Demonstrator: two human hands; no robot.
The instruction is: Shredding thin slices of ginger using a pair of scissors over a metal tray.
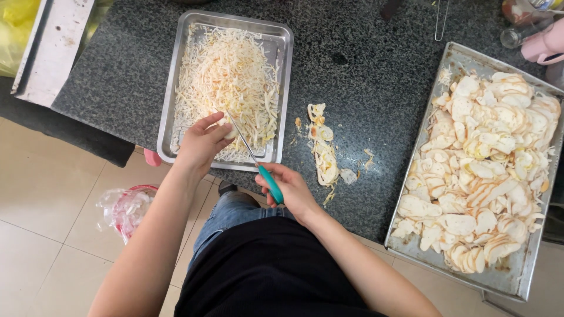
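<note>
The right hand point(292, 191) holds a knife point(258, 167) by its green handle. The left hand point(202, 142) pinches a pale piece point(228, 130) over the shreds point(229, 82) in the small metal tray point(283, 76). A big tray point(520, 276) of slices point(487, 170) sits to the right.

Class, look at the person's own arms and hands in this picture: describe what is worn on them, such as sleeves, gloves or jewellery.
Both arms are bare from the hands up as far as the picture shows: no sleeves reach the forearms. The left hand and right hand wear no gloves, and no rings, watch or bracelets can be seen. The person wears a black top and blue jeans.
</note>
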